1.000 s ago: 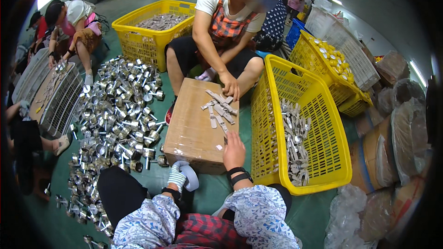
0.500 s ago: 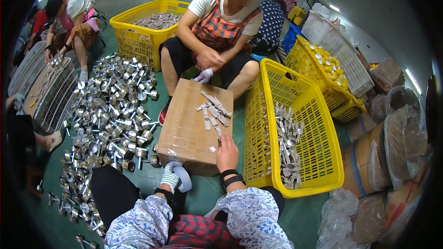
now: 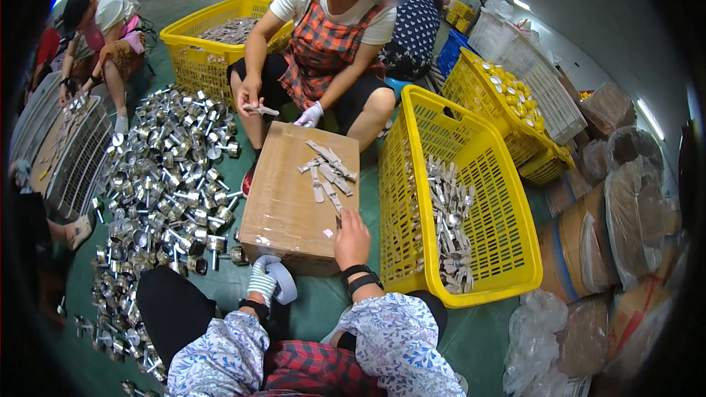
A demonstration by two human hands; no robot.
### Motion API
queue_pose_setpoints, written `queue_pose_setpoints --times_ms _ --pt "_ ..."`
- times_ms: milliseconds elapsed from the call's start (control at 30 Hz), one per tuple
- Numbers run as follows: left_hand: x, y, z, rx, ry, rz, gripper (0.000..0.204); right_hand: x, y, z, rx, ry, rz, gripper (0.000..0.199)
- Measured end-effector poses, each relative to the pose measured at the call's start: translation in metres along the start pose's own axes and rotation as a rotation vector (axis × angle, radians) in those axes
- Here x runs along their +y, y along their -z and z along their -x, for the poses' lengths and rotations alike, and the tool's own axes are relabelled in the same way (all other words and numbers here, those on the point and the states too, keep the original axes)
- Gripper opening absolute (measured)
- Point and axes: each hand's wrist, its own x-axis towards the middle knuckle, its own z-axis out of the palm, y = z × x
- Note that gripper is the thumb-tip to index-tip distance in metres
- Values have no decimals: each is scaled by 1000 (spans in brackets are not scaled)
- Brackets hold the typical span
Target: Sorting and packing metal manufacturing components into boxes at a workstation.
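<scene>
A brown cardboard box (image 3: 283, 191) stands between me and a person in a checked apron. Several flat pale handle-like pieces (image 3: 329, 169) lie loosely on its top. My right hand (image 3: 353, 241), bare, rests at the box's near right edge, fingers stretched out and fingertips touching the end of the nearest piece. In a striped glove, my left hand (image 3: 262, 279) is low against the near side of the box, closed around a pale grey ring (image 3: 284, 285) that looks like a tape roll. Its fingertips are partly hidden.
Shiny metal cups with handles (image 3: 173, 184) are heaped on the floor at left. At right stands a yellow crate (image 3: 478, 287) with metal pieces; another yellow crate (image 3: 198, 70) is behind. The co-worker's bare hand holds a flat piece (image 3: 261, 109). Wrapped rolls (image 3: 581, 250) line the right.
The co-worker's hands have parted, and one now holds up a flat piece left of the box. My hands keep their places at the box; the whole view has shifted slightly.
</scene>
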Motion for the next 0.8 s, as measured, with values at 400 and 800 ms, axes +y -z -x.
queue_pose_setpoints --times_ms 400,800 --pt "4 3 -2 10 -35 -109 42 -1 -4 -2 -10 -18 -30 38" --pt "-6 2 -3 -15 -28 0 45 1 -2 -1 36 -10 -7 37"
